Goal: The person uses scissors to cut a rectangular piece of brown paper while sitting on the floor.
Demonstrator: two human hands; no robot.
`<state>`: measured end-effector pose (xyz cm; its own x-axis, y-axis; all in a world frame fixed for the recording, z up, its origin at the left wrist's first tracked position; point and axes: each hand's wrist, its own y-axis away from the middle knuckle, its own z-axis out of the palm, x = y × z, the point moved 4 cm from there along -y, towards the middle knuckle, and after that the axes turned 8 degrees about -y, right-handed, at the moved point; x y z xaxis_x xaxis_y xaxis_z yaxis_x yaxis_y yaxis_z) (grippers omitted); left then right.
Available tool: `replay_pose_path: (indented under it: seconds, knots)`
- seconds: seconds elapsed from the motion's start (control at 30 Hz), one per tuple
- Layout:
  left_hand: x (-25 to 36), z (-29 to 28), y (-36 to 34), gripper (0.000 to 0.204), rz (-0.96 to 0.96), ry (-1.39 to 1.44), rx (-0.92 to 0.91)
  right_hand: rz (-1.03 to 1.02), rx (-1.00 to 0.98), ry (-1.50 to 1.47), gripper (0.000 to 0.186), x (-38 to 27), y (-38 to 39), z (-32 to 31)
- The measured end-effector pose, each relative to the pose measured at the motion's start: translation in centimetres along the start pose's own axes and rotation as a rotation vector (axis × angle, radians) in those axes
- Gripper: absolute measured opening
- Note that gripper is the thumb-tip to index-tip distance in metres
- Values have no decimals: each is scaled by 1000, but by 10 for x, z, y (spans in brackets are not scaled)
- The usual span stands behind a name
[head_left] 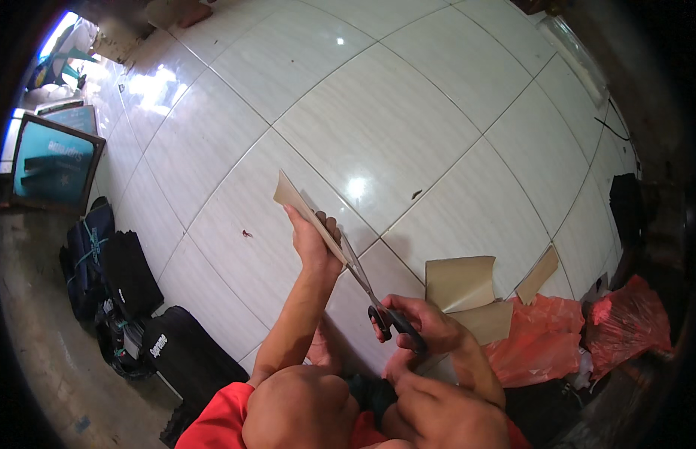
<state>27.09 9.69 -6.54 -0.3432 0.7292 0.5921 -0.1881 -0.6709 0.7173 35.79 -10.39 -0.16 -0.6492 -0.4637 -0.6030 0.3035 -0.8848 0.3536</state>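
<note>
My left hand [316,238] grips a narrow beige sheet [288,193], its thumb along the upper face and fingers curled around the far edge. My right hand [411,322] holds large scissors [390,317] by the black handles, and their long metal blades reach up along the lower end of the sheet, beside my left hand. Both hands are above the tiled floor between my bent knees. Near my right hand, more beige sheets [459,278] lie on the floor, with a narrower beige piece [537,275] beside them.
Dark folded bundles [127,273] and a black fabric stack [185,352] lie at left, below teal framed panels [56,172]. Red plastic bags [625,325] sit at right, near a black item [625,202]. The white tiled floor [378,112] stretches ahead.
</note>
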Motion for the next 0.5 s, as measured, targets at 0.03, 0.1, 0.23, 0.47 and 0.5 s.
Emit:
replay_pose_path:
  seconds: [0.03, 0.1, 0.23, 0.47, 0.5]
  knots:
    - [2, 1, 1, 49, 32, -19, 36, -22, 23, 57, 41, -1, -3, 1]
    - [-4, 10, 3, 47, 42, -19, 55, -5, 67, 35, 55, -4, -1, 3]
    - [-16, 10, 0, 45, 18, 17, -4, -76, 59, 19, 42, 10, -4, -3]
    - [-29, 4, -4, 52, -2, -89, 113, -112, 114, 76, 41, 18, -6, -5]
    - [-31, 6, -4, 52, -9, -76, 109, -128, 128, 78, 43, 19, -5, -7]
